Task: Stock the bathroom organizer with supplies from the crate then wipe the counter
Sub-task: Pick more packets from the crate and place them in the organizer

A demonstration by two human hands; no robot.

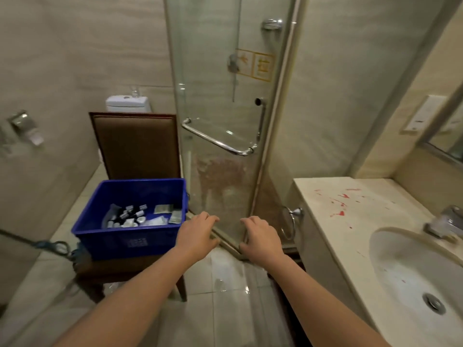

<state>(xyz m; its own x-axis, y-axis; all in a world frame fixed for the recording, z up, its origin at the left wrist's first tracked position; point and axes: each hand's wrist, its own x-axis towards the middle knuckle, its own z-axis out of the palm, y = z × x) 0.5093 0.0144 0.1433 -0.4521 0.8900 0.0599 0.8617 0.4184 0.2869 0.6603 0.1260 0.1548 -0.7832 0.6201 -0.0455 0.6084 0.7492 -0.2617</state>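
Both arms reach forward, palms down. Left hand (198, 234) has loosely bent fingers and holds nothing, hovering just right of the blue rectangular plastic crate (130, 239). Right hand (260, 236) is the same, relaxed and empty, near the left hand and in front of the clear glass shower door (220, 96). The crate sits on the seat of a brown wooden chair (136, 146). Small dark bottles and silvery packets (135, 216) lie in its bottom. The beige marble counter (363, 221) on the right has red splatter stains (338, 212). A white oval sink (411, 271) is set into it, with a chrome faucet (446, 221) behind. A white toilet tank (127, 103) stands behind the chair.
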